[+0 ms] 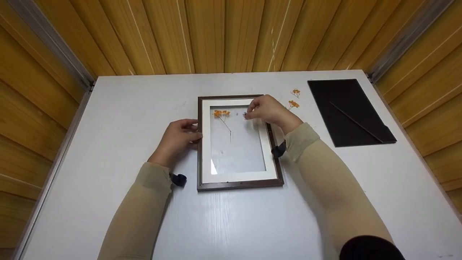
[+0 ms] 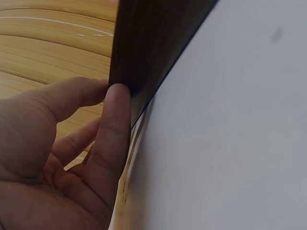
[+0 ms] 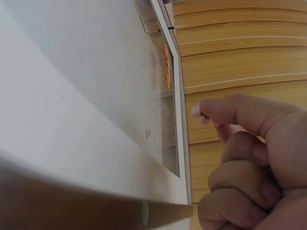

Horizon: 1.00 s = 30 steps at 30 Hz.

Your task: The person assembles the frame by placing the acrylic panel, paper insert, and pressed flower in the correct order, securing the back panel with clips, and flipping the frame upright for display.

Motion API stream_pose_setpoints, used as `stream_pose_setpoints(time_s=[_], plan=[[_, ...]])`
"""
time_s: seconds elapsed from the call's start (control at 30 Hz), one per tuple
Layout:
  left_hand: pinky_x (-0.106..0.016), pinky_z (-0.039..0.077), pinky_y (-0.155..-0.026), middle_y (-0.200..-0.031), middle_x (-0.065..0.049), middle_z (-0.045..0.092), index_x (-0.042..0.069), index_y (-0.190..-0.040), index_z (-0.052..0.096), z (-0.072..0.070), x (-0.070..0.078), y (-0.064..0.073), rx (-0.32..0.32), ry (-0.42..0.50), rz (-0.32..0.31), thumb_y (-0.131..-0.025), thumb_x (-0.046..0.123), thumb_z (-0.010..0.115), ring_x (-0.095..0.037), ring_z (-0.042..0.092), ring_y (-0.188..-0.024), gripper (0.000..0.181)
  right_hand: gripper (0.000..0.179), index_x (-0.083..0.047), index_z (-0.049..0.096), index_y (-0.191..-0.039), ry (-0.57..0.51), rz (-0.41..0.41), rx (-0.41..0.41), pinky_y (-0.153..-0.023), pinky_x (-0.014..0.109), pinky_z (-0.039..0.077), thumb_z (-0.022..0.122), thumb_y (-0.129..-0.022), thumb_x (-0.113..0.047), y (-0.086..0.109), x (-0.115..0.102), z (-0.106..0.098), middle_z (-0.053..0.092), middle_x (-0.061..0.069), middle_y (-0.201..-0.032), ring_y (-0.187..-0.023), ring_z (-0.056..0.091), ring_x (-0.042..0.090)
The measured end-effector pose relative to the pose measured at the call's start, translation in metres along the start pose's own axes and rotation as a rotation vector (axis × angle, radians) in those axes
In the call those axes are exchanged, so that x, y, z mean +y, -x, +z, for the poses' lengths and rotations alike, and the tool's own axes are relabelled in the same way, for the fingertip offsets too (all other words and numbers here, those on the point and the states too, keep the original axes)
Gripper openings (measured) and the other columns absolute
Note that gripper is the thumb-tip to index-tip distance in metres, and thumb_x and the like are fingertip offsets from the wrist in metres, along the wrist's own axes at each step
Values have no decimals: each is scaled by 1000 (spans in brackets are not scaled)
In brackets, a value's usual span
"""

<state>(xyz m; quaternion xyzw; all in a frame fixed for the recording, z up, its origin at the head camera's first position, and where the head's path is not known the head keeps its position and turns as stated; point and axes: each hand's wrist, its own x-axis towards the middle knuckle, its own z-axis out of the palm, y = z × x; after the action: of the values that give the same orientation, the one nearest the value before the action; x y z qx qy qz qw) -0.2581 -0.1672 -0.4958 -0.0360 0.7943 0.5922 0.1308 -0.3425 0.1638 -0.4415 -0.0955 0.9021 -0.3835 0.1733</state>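
Note:
A brown picture frame (image 1: 240, 185) with a white mat lies on the white table. My left hand (image 1: 179, 135) holds its left side, with thumb and fingertips against the dark edge (image 2: 153, 43). Over the upper right of the pane hovers my right hand (image 1: 269, 111), pinching a tiny pale pink piece (image 3: 196, 111) whose kind is unclear. Its other fingers are curled in. A dried orange flower sprig (image 1: 221, 114) with a thin bent stem lies at the pane's upper left. Small pinkish marks (image 3: 147, 133) show on the pane near its right side.
Two more orange flower sprigs (image 1: 295, 92) (image 1: 293, 104) lie on the table right of the frame. Farther right is a black backing board (image 1: 346, 119) with a narrow stand strip on it. Wood-panelled walls (image 1: 238, 36) border the table.

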Motion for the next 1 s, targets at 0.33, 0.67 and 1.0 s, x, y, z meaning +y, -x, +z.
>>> stream_pose_setpoints(time_s=[0.33, 0.67, 1.0], plan=[[-29, 71, -80, -140, -19, 69, 5, -157, 63, 1, -1, 0, -10, 40, -15, -100, 5, 82, -20, 77, -98, 60, 12, -9, 80, -95, 94, 62, -56, -79, 29, 49, 88, -94, -18, -27, -8, 11, 69, -4, -93, -90, 58, 17], [-28, 71, -78, -138, -19, 69, 5, -158, 62, -2, 1, -1, -36, 37, -3, -100, 6, 82, -18, 77, -94, 62, 19, -4, 80, -105, 162, 67, 11, -85, 35, 52, 86, -95, -19, -32, -9, 18, 74, 9, -111, -99, 58, 23], [-29, 72, -77, -137, -18, 69, 4, -160, 61, -2, -1, -3, -38, 52, -10, -99, 6, 82, -17, 77, -92, 64, 33, -4, 77, -120, 108, 45, 64, -91, 37, 52, 90, -96, -23, -28, -4, 19, 71, 12, -124, -105, 59, 24]])
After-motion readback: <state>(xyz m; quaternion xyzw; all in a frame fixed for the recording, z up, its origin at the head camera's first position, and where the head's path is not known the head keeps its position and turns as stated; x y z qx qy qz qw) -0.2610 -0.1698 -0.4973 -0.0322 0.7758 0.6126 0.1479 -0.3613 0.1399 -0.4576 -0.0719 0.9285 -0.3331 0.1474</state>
